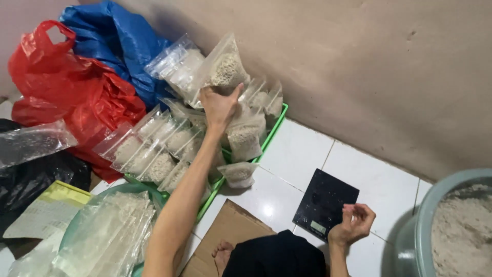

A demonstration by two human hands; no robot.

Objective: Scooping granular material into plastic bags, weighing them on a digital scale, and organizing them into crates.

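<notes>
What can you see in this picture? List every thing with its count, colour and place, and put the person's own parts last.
filled zip bags: many, clear with pale grainy contents, piled in the green tray
green tray: one, by the wall
held bag: one, clear, pale contents, above the pile
fallen bag: one, clear, on the tile beside the tray
empty bags: a stack, clear, lower left
kitchen scale: one, black, on the white tiles
bucket: one, grey-green, holding pale powder, right edge
cardboard: one, brown, bottom centre
plastic sacks: red, blue, black, left
left hand: holds the held bag
right hand: loosely curled beside the scale, empty
</notes>
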